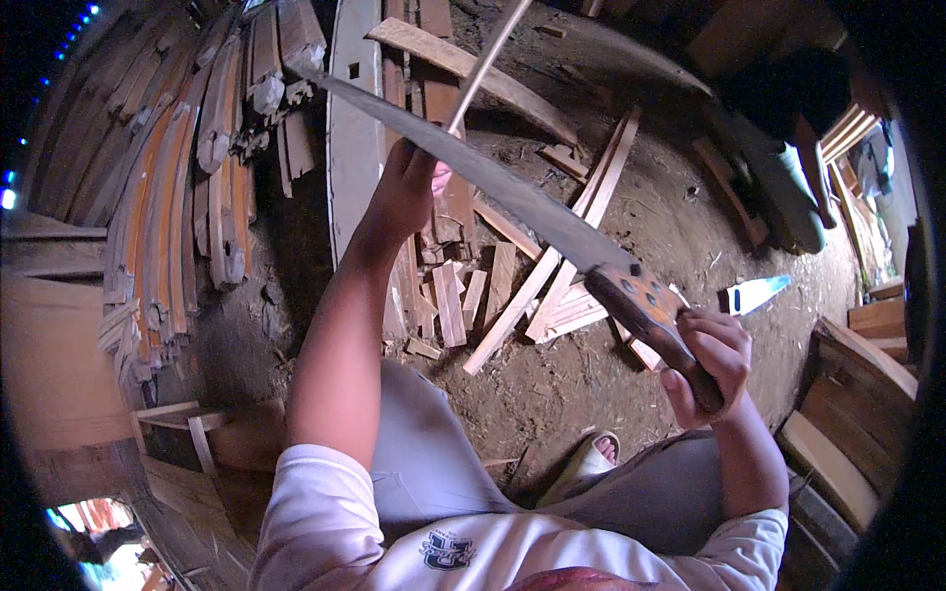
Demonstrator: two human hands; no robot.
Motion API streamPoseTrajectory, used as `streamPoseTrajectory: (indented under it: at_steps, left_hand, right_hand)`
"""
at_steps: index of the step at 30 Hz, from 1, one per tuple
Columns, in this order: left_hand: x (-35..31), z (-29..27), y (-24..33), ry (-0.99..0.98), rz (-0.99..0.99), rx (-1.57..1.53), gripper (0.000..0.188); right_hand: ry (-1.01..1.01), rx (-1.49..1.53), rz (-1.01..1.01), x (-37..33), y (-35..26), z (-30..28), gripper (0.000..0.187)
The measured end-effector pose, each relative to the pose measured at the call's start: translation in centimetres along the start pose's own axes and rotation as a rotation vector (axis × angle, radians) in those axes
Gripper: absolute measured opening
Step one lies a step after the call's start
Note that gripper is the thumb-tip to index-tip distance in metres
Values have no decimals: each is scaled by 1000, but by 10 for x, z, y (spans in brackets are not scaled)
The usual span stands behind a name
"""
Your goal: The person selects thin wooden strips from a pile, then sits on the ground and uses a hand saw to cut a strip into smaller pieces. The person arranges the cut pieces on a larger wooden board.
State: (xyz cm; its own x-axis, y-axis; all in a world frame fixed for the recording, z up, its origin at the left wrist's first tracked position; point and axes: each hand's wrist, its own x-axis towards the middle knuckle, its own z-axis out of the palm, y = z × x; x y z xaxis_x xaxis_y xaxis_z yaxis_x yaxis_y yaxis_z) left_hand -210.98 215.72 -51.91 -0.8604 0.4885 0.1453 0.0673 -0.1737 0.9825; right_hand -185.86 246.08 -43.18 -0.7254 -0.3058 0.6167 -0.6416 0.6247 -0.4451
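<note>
My right hand (pixel 717 355) is closed around the brown wooden handle of a handsaw (pixel 527 207). Its long, dull blade slants up and away to the far left, passing over my left hand (pixel 419 182). That hand is closed on a thin wooden stick (pixel 488 64), which sticks out beyond the blade toward the far side. The saw partly covers the left fingers. I cannot tell whether the blade touches the stick. Below the blade, several short wood offcuts (pixel 449 303) and pale wooden strips (pixel 512 313) lie on the dirt floor.
Stacked planks (pixel 158 217) fill the left side. A second handsaw (pixel 757 294) with a bright blade lies on the floor at right. A long pale board (pixel 355 128) and a loose plank (pixel 473 74) lie ahead. Another person's leg (pixel 793 197) shows at far right.
</note>
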Motion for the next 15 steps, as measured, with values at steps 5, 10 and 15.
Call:
streamPoseTrajectory:
  at_steps: [5, 10, 15]
  left_hand:
    - [7, 6, -3, -9, 58, 114, 51]
    - [3, 21, 7, 62, 192, 396, 19]
    - [-1, 37, 16, 129, 85, 600, 17]
  right_hand:
    - [33, -148, 297, -19, -24, -31, 51]
    - [339, -201, 376, -11, -36, -25, 62]
    - [305, -126, 443, -15, -23, -31, 63]
